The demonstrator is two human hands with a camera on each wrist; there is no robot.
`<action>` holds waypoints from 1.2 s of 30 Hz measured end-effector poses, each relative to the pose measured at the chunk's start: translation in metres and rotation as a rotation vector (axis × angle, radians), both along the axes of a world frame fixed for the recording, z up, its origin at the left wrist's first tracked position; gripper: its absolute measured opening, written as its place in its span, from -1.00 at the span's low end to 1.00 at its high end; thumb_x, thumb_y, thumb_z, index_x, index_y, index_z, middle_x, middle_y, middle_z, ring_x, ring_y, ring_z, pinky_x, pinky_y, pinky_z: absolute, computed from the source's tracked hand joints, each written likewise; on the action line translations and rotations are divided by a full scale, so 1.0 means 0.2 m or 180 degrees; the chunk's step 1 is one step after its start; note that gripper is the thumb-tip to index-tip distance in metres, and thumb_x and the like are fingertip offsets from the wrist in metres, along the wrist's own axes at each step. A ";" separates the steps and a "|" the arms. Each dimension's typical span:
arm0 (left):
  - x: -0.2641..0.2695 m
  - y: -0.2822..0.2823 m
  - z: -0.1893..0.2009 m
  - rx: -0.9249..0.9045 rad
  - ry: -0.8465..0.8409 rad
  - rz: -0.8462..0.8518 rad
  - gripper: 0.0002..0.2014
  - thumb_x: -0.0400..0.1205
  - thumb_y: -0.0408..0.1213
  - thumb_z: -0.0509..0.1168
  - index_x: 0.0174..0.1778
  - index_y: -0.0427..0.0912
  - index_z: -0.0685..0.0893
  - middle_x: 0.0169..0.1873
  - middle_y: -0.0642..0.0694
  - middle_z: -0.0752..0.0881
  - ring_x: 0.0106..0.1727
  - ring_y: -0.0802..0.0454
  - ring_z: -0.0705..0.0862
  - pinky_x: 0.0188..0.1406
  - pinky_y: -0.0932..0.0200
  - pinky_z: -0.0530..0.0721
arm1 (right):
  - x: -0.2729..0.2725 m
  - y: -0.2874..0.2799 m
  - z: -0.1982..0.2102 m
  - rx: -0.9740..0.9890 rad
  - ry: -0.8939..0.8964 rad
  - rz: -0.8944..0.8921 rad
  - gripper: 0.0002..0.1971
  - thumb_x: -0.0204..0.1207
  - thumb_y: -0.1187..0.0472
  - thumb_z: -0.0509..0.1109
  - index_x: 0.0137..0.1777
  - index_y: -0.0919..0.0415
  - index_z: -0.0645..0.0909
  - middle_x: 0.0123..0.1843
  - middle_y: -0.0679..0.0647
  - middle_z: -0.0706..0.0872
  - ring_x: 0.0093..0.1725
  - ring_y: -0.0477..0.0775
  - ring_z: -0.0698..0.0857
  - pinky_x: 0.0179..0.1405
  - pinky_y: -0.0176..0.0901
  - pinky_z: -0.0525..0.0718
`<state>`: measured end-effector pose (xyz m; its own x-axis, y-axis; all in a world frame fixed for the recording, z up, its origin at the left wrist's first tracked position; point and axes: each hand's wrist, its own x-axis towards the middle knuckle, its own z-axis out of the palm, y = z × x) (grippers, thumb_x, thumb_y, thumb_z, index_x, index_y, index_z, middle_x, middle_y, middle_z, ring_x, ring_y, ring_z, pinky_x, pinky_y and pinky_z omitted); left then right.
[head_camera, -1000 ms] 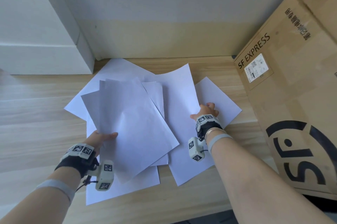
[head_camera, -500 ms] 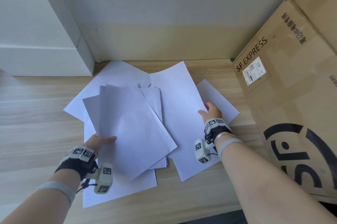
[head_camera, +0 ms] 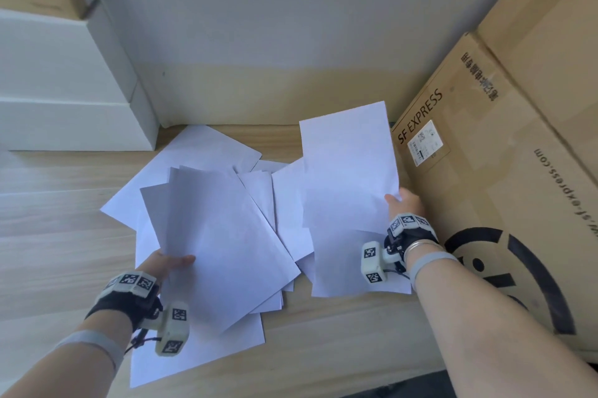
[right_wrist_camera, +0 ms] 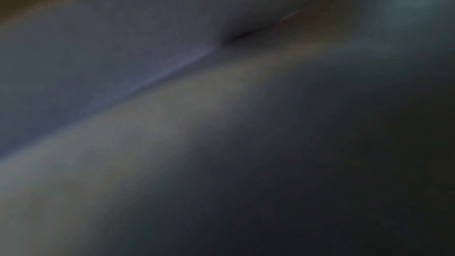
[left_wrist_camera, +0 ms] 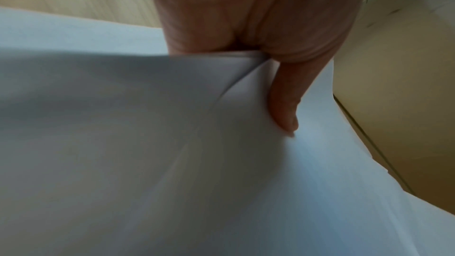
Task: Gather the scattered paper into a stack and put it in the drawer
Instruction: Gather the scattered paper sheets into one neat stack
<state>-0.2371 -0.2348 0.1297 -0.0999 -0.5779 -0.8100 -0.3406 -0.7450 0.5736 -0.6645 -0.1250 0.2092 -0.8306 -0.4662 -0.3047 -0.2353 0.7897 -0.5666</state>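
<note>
White paper sheets lie fanned over the wooden tabletop (head_camera: 48, 236). My left hand (head_camera: 165, 265) grips a few overlapping sheets (head_camera: 220, 236) at their near left edge, lifted off the pile; the left wrist view shows the thumb (left_wrist_camera: 283, 108) pressed on top of these sheets (left_wrist_camera: 147, 163). My right hand (head_camera: 404, 203) holds the right edge of a single sheet (head_camera: 346, 168), raised and tilted up beside the cardboard box. More loose sheets (head_camera: 200, 151) lie flat beneath. The right wrist view is dark and blurred. No drawer is in view.
A large SF EXPRESS cardboard box (head_camera: 485, 171) stands close on the right. White boxes (head_camera: 64, 90) are stacked at the back left. A pale wall (head_camera: 275, 41) closes the back of the table.
My right hand has gone from resting on the sheets to gripping one by its right edge and lifting it upright. My left hand's sheets rose slightly.
</note>
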 end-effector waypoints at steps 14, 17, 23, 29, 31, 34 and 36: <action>0.10 -0.07 -0.17 -0.0132 -0.0249 -0.0055 -0.61 0.40 -0.40 0.51 0.11 -0.41 0.63 0.02 -0.47 0.71 0.14 -0.56 0.64 0.27 -0.45 0.53 | 0.08 -0.06 0.08 0.0122 -0.0200 0.0363 -0.61 0.66 0.31 0.16 0.45 0.44 0.40 0.46 0.34 0.52 0.42 0.30 0.52 0.36 0.02 0.47; 0.07 -0.04 -0.08 -0.0163 -0.0288 -0.0111 -0.71 0.42 -0.43 0.49 0.02 -0.36 0.64 -0.06 -0.42 0.72 0.12 -0.53 0.66 0.28 -0.41 0.54 | 0.08 -0.04 0.04 0.0432 -0.0171 0.0487 -0.57 0.70 0.22 0.11 0.55 0.29 0.33 0.54 0.24 0.45 0.49 0.27 0.46 0.41 -0.03 0.43; 0.06 -0.04 -0.06 -0.0089 -0.0331 -0.0196 -0.64 0.40 -0.41 0.51 0.07 -0.39 0.62 0.04 -0.47 0.71 0.15 -0.52 0.65 0.28 -0.40 0.54 | 0.12 -0.02 0.01 -0.0074 0.0076 0.0275 -0.64 0.67 0.27 0.20 0.45 0.22 0.51 0.43 0.19 0.60 0.39 0.26 0.56 0.28 -0.09 0.50; 0.05 -0.04 -0.03 -0.0173 -0.0407 -0.0273 -0.65 0.43 -0.44 0.49 0.09 -0.41 0.61 -0.02 -0.42 0.70 0.15 -0.49 0.66 0.29 -0.36 0.56 | 0.08 -0.04 0.06 -0.0625 0.0314 0.0103 -0.75 0.61 0.32 0.25 0.08 0.53 0.62 0.09 0.46 0.69 0.01 0.41 0.64 0.06 0.07 0.61; 0.05 -0.04 -0.02 -0.0105 -0.0352 -0.0260 -0.66 0.43 -0.46 0.47 0.10 -0.42 0.61 0.02 -0.45 0.70 0.15 -0.47 0.67 0.30 -0.35 0.55 | 0.11 -0.07 0.04 -0.0731 0.0144 0.0175 -0.80 0.58 0.31 0.27 -0.14 0.48 0.60 -0.21 0.51 0.57 -0.27 0.16 0.44 -0.17 -0.11 0.44; 0.03 -0.03 0.02 -0.0050 -0.0250 -0.0189 -0.68 0.45 -0.54 0.43 0.11 -0.47 0.61 -0.07 -0.42 0.71 0.07 -0.40 0.67 0.32 -0.34 0.54 | 0.19 -0.12 -0.01 -0.0737 -0.0006 0.0377 -0.83 0.55 0.32 0.31 -0.16 0.45 0.62 -0.26 0.51 0.55 -0.24 0.08 0.41 -0.23 -0.18 0.35; 0.03 -0.02 0.03 -0.0037 -0.0153 -0.0129 -0.71 0.47 -0.59 0.39 0.10 -0.48 0.59 -0.20 -0.31 0.69 -0.01 -0.34 0.64 0.33 -0.32 0.53 | 0.27 -0.17 -0.06 -0.0586 -0.0097 0.0570 -0.82 0.56 0.29 0.30 -0.04 0.42 0.66 -0.24 0.35 0.60 -0.20 0.07 0.49 -0.20 -0.16 0.44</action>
<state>-0.2317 -0.2392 0.1360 -0.0847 -0.5836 -0.8076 -0.3977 -0.7233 0.5645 -0.6105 -0.1585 0.1978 -0.7216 -0.6549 -0.2247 -0.3427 0.6198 -0.7059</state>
